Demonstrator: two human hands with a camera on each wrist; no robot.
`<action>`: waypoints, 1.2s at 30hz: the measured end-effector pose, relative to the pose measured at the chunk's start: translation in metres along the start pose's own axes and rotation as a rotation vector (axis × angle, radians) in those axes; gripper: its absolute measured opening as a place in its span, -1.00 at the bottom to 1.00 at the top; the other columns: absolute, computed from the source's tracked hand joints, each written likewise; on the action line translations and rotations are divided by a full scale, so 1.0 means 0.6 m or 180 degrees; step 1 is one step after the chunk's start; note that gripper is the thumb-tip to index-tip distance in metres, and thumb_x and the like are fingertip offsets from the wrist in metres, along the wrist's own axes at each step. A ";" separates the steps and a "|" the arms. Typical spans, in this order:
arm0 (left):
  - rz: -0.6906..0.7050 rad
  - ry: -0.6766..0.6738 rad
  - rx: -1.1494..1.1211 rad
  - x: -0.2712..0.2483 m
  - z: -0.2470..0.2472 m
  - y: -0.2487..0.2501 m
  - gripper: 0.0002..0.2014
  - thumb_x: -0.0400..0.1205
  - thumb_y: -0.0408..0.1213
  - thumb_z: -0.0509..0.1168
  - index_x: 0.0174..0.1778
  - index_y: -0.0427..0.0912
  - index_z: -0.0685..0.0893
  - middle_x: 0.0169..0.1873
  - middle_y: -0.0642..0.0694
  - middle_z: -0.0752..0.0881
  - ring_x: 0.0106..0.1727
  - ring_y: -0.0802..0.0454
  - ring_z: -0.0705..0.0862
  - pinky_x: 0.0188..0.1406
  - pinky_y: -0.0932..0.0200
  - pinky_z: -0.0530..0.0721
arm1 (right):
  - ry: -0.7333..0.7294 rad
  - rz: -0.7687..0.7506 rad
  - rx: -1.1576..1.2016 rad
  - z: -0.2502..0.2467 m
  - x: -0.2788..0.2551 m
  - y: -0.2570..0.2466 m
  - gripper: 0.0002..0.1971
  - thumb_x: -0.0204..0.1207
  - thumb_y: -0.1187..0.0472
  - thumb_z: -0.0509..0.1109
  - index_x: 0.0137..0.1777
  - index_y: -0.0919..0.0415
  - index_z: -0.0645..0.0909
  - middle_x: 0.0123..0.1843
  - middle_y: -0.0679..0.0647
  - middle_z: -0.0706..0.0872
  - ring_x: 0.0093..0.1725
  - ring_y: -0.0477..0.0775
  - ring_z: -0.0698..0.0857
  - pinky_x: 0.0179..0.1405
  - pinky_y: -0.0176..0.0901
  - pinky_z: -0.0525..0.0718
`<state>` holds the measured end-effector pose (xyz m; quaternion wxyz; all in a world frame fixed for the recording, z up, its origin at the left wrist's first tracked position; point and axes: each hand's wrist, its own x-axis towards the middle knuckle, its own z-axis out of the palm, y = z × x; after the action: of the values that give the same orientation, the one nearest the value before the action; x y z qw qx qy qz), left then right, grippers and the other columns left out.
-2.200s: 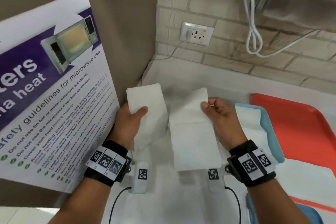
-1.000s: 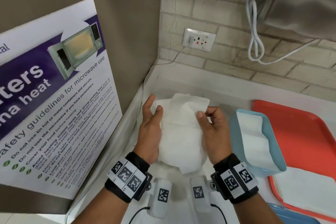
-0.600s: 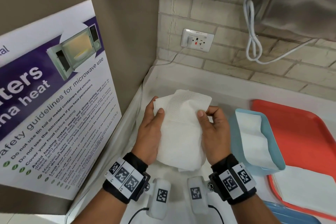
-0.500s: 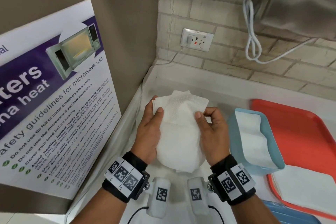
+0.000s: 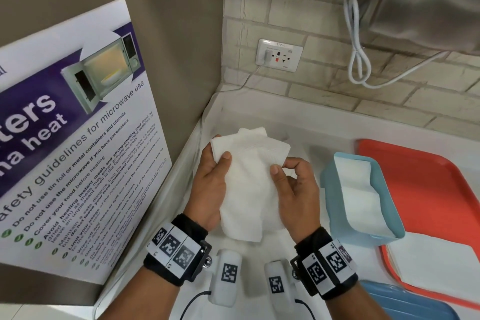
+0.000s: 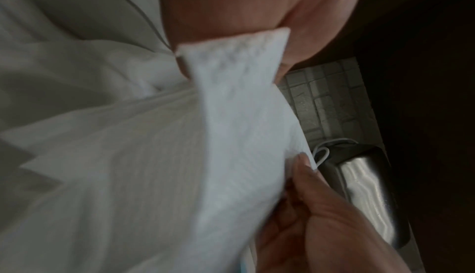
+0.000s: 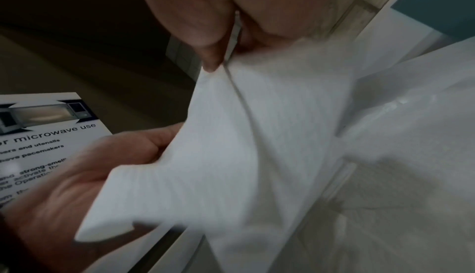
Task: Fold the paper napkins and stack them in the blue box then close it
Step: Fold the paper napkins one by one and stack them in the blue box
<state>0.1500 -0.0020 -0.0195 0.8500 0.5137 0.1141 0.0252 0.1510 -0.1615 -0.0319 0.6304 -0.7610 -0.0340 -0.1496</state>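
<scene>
Left of the napkin, a leaning poster (image 5: 78, 122) is cut off at the frame edge; its heading reads only "ters" and "heat", with "guidelines for microwave use" legible below and a pictured microwave above. The smaller lines blur out in the right wrist view.

The left hand (image 5: 210, 187) grasps the napkin (image 5: 249, 184) along its left edge, thumb on top and fingers hidden behind the paper. The napkin is white, embossed and partly folded, its top corners not aligned, and it is held above the white counter (image 5: 298, 122). The right hand (image 5: 296, 189) pinches its right edge between thumb and curled fingers. Both wrist views are soft and show mostly paper and skin.

Right of the napkin, the blue box (image 5: 335, 205) stands open with folded white napkins inside, touching the orange tray (image 5: 428, 179). A blue lid (image 5: 405, 301) below the tray is cut off.

Behind the napkin, a wall socket (image 5: 279, 54) carries small writing too fine to read.
</scene>
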 end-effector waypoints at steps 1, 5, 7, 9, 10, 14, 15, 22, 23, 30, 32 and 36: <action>0.0023 0.0013 0.0006 0.002 -0.003 0.001 -0.71 0.85 -0.32 0.19 0.49 -0.07 0.55 0.38 -0.15 0.76 0.42 -0.16 0.72 0.47 -0.28 0.65 | 0.0033 -0.0060 0.0015 -0.003 0.001 -0.001 -0.95 0.57 0.00 0.41 -0.04 -0.19 0.60 0.10 0.12 0.70 -0.17 0.10 0.72 -0.21 -0.01 0.72; 0.0605 0.0215 0.0535 0.016 -0.028 0.019 -0.71 0.83 -0.35 0.22 0.46 -0.04 0.54 0.38 -0.14 0.71 0.37 0.05 0.69 0.57 -0.11 0.56 | 0.0346 0.0201 0.0809 -0.039 0.020 -0.017 -0.96 0.65 0.21 0.38 -0.04 0.11 0.58 -0.04 -0.03 0.76 -0.06 -0.08 0.69 -0.04 -0.11 0.68; 0.1136 0.0131 0.1302 0.022 -0.039 0.030 -0.58 0.81 -0.30 0.20 0.60 0.02 0.40 0.52 -0.06 0.59 0.43 0.29 0.61 0.51 0.21 0.53 | 0.0340 0.0347 0.1187 -0.064 0.033 -0.034 -0.85 0.66 0.31 0.33 -0.13 0.10 0.52 -0.20 -0.12 0.70 -0.18 -0.14 0.63 -0.18 -0.19 0.60; 0.1558 -0.0097 0.1881 0.025 -0.043 0.036 -0.49 0.80 -0.23 0.15 0.69 0.08 0.25 0.65 0.01 0.45 0.60 0.27 0.48 0.62 0.20 0.45 | 0.0003 0.0337 0.1127 -0.081 0.041 -0.054 -0.84 0.53 0.26 0.30 -0.24 0.00 0.54 -0.24 -0.07 0.63 -0.21 -0.07 0.56 -0.24 -0.22 0.51; 0.1604 -0.0181 0.1894 0.026 -0.042 0.037 -0.48 0.79 -0.22 0.14 0.68 0.13 0.23 0.68 0.01 0.41 0.66 0.18 0.43 0.69 0.08 0.40 | -0.0286 0.0321 0.1038 -0.085 0.041 -0.065 -0.82 0.49 0.24 0.29 -0.28 -0.05 0.56 -0.24 -0.05 0.63 -0.20 -0.05 0.57 -0.24 -0.22 0.51; 0.1601 -0.0295 0.1602 0.020 -0.022 0.033 -0.48 0.79 -0.26 0.16 0.61 0.30 0.25 0.71 0.10 0.35 0.75 0.09 0.31 0.78 -0.11 0.25 | -0.1075 0.0327 0.1249 -0.070 0.034 -0.103 -0.87 0.55 0.23 0.30 -0.22 0.03 0.57 -0.24 0.04 0.64 -0.24 -0.01 0.61 -0.30 -0.23 0.58; 0.1566 -0.0357 0.1502 0.017 -0.016 0.031 -0.49 0.81 -0.29 0.17 0.61 0.30 0.27 0.70 0.14 0.36 0.74 0.14 0.32 0.78 -0.06 0.26 | -0.1069 0.0343 0.1425 -0.063 0.033 -0.107 -0.91 0.57 0.23 0.30 -0.17 0.09 0.56 -0.24 0.05 0.65 -0.26 -0.01 0.62 -0.30 -0.23 0.60; 0.0712 -0.0572 0.0842 -0.009 0.008 0.016 -0.43 0.80 -0.39 0.24 0.61 0.27 0.30 0.00 0.43 0.80 0.08 0.34 0.76 0.01 0.39 0.70 | -0.0690 0.0330 0.0498 -0.025 0.025 -0.060 -0.83 0.72 0.21 0.36 -0.13 0.02 0.57 -0.20 -0.16 0.72 -0.32 -0.20 0.65 -0.47 -0.40 0.51; 0.0602 -0.0560 0.0716 -0.008 0.006 0.013 -0.45 0.81 -0.40 0.22 0.57 0.30 0.32 -0.08 0.39 0.82 0.01 0.30 0.77 -0.04 0.37 0.72 | -0.0643 0.0356 0.0455 -0.025 0.023 -0.055 -0.82 0.73 0.25 0.35 -0.13 0.04 0.56 -0.22 -0.16 0.73 -0.36 -0.21 0.63 -0.50 -0.40 0.49; -0.0023 -0.0348 0.0049 -0.008 0.011 0.016 -0.52 0.78 -0.28 0.30 0.50 0.39 0.49 -0.02 -0.07 0.84 0.02 0.00 0.78 0.08 -0.01 0.72 | -0.0403 0.0278 -0.0372 -0.025 0.032 -0.036 -0.80 0.64 0.08 0.45 -0.22 -0.07 0.56 -0.07 -0.10 0.66 -0.39 -0.19 0.52 -0.29 -0.31 0.46; -0.0015 -0.0323 0.0054 -0.004 0.012 0.015 -0.54 0.79 -0.27 0.31 0.47 0.41 0.52 0.03 -0.03 0.85 0.02 0.03 0.79 0.04 0.05 0.72 | -0.0510 0.0335 -0.0292 -0.027 0.033 -0.041 -0.70 0.68 0.13 0.42 -0.30 -0.05 0.50 -0.29 -0.29 0.60 -0.40 -0.21 0.49 -0.30 -0.33 0.41; -0.0114 -0.0307 -0.0012 0.001 0.008 0.006 -0.58 0.80 -0.23 0.30 0.48 0.39 0.57 0.27 0.00 0.81 0.21 0.01 0.76 0.24 -0.03 0.70 | -0.0468 0.0426 -0.0172 -0.023 0.033 -0.037 -0.68 0.69 0.10 0.40 -0.29 0.08 0.44 -0.45 -0.28 0.52 -0.41 -0.16 0.46 -0.32 -0.22 0.45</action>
<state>0.1519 -0.0042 -0.0143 0.8557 0.5107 0.0821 -0.0145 0.1619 -0.1731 -0.0034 0.6141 -0.7872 -0.0252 -0.0518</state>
